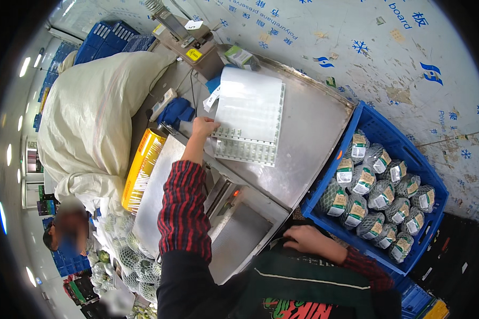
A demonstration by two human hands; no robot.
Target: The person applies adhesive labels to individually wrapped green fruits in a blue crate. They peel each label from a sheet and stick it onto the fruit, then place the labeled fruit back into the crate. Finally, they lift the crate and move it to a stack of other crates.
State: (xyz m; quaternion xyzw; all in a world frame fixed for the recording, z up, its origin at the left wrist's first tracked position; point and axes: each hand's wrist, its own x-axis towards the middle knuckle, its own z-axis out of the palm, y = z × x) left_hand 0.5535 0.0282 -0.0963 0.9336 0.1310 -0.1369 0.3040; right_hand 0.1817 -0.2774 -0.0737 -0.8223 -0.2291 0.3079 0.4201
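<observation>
My left hand (pixel 204 127) pinches the left edge of a stack of label sheets (pixel 249 107) on a stainless steel worktable (pixel 303 119). A white sheet lies over part of the stack, and rows of small pale labels show below it. My right hand (pixel 309 239) is bent in front of my dark apron (pixel 303 275), by the near table edge. Its fingertips are partly hidden, so I cannot tell whether they hold anything. Between my arms sits a wrapping machine (pixel 241 219) with a small red light and a roll of film in a yellow printed sleeve (pixel 143 167).
A blue crate (pixel 407 143) of netted, labelled produce (pixel 363 179) stands at the right. A large woven sack (pixel 92 103), a power strip (pixel 163 104) and blue cloth (pixel 175 111) are at the left. More netted produce (pixel 137 267) and another person (pixel 70 231) appear at lower left.
</observation>
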